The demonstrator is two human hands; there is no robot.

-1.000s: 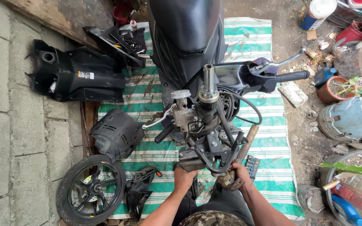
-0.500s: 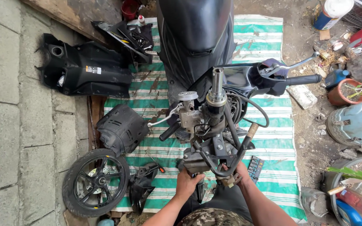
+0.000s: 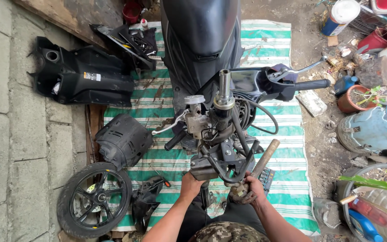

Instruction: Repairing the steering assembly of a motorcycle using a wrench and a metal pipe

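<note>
A stripped black scooter stands on a green and white striped mat, its bare steering column pointing up at me. My left hand grips the lower edge of the metal front bracket under the column. My right hand is closed round the head end of a wooden-handled hammer, whose handle angles up to the right. The handlebar with its brake lever hangs off to the right on its cables.
A loose front wheel lies at lower left. Black body panels and a ribbed cover lie on the left. Concrete paving runs along the left. Pots, bottles and tubs crowd the dirt on the right.
The camera has shifted slightly, so the scene sits lower and to the right in the frame. Both hands stay on the bracket and hammer with little visible movement.
</note>
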